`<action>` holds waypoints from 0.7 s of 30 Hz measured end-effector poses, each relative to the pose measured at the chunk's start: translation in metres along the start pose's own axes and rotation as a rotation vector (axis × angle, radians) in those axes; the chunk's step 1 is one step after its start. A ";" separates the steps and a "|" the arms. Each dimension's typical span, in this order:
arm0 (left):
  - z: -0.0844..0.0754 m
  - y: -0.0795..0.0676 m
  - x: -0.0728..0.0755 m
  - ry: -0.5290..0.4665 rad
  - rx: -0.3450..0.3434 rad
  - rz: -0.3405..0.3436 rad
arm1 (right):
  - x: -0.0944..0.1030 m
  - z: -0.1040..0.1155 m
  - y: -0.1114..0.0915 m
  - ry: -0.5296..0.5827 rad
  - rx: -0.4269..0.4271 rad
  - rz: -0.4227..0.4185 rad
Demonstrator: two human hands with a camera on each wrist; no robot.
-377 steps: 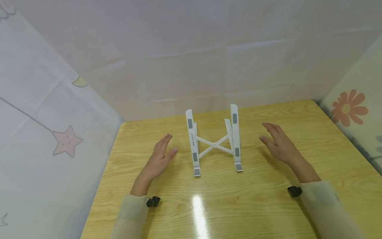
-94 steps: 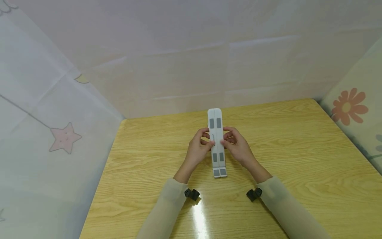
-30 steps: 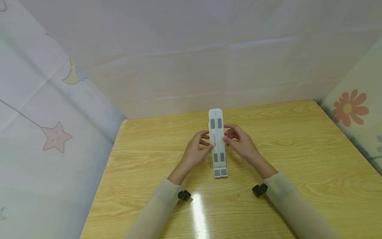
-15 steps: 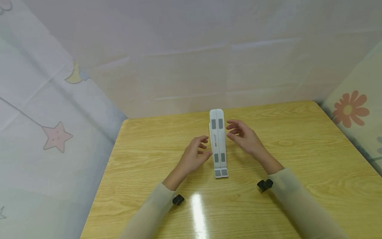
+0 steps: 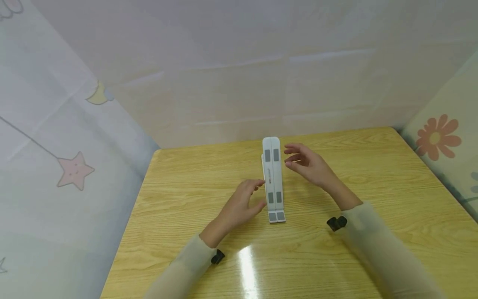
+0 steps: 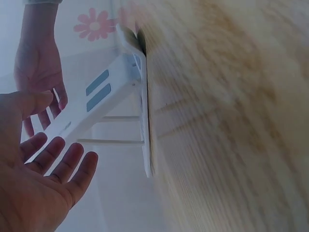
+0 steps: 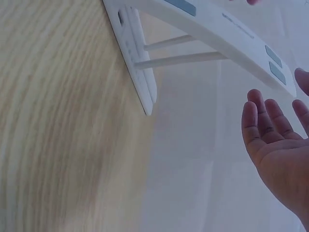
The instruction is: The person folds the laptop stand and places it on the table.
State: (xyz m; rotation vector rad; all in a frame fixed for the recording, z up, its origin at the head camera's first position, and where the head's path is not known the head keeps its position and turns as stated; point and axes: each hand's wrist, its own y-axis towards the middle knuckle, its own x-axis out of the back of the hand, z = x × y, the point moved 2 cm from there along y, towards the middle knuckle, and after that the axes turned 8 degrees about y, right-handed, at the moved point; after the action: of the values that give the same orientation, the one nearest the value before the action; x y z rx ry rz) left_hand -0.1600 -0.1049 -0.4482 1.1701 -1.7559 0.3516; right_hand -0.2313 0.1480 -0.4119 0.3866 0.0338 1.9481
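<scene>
The left hand, relaxed and holding nothing, is just beside the stand; contact is unclear. The stand sits near the worktop's back edge, probably light, stiff and smooth, best pinched mid-length from both sides. The right hand, also unclenched, hovers apart.
</scene>
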 end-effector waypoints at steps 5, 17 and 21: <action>-0.005 -0.004 -0.001 0.066 -0.043 0.025 | 0.006 0.004 0.003 -0.004 0.011 0.017; -0.013 -0.012 -0.007 0.150 -0.198 0.051 | 0.015 0.015 0.019 -0.041 0.091 0.034; -0.013 -0.015 -0.012 0.180 -0.261 0.054 | 0.016 0.018 0.025 -0.044 0.120 0.055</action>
State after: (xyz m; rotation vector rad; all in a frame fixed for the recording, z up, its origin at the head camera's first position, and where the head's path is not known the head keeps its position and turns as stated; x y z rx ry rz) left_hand -0.1396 -0.0973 -0.4558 0.8794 -1.6229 0.2424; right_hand -0.2539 0.1498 -0.3861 0.5148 0.1132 1.9964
